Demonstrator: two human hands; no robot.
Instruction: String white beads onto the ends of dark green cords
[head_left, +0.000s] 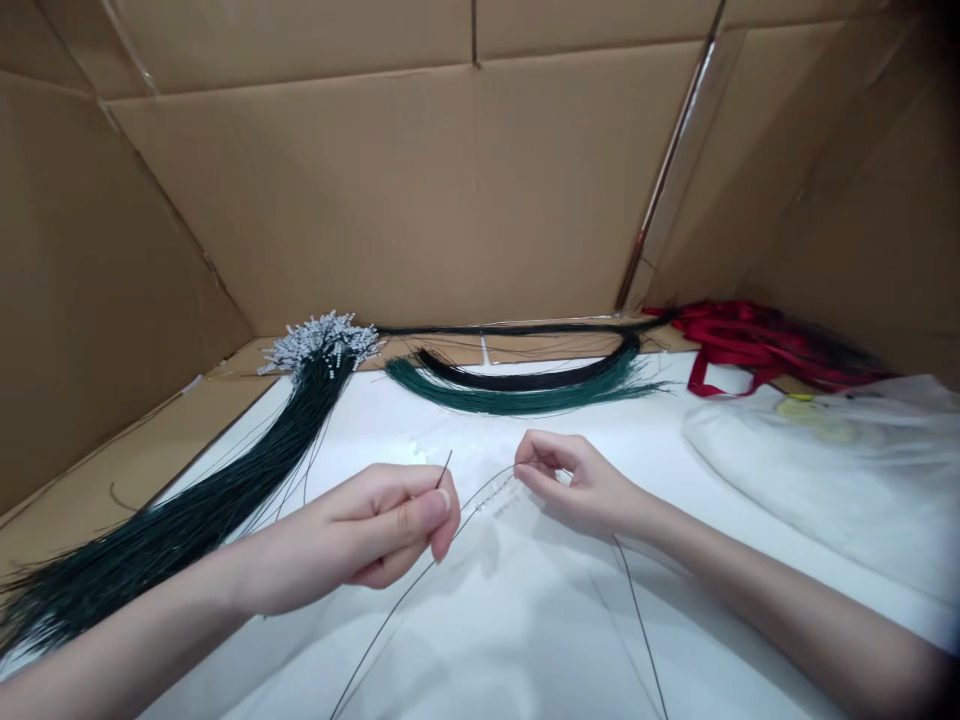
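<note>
My left hand (375,530) is closed in a pinch on the end of a thin dark wire (444,470) that sticks up past the thumb. My right hand (577,480) is also pinched, holding a second thin wire (480,498) threaded with small clear beads; that wire curves down toward the front edge. Both hands hover over a white sheet (525,620), a short gap apart. A few loose clear beads (435,445) lie on the sheet just beyond my hands.
A long bundle of dark green wires with white beaded tips (322,345) runs along the left. A curved green and black wire bundle (525,385) lies behind. Red ribbons (750,345) and a clear plastic bag (825,470) sit at right. Cardboard walls (420,190) surround everything.
</note>
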